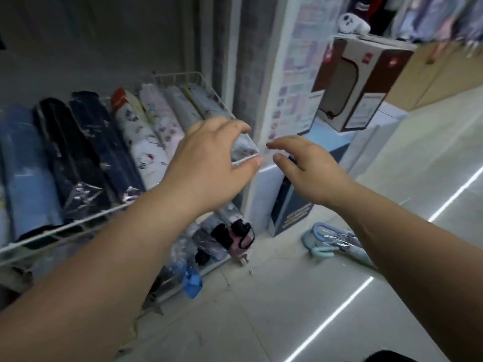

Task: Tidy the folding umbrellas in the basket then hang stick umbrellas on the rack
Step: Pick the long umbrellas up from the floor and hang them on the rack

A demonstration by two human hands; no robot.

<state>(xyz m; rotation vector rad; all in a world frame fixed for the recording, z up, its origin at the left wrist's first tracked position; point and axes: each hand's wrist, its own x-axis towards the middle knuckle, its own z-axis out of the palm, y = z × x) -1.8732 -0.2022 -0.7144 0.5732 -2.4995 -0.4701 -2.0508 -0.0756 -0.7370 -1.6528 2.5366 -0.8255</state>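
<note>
A white wire basket (183, 77) on the left holds a row of wrapped folding umbrellas lying side by side, blue, black, navy, white patterned and grey. My left hand (206, 165) arches over the near end of the rightmost grey folding umbrella (244, 147), fingers on top and thumb below at the basket's front rim. Just right of that corner my right hand (308, 168) hovers with fingers spread and holds nothing. Light blue stick umbrellas (337, 241) with curved handles lie on the floor.
A lower wire shelf (217, 265) carries more folding umbrellas, black and pink. A white pillar (277, 82) stands right of the basket, with boxes (360, 82) stacked beyond it and a dark box (290, 212) at its foot. Pale floor tiles spread to the right.
</note>
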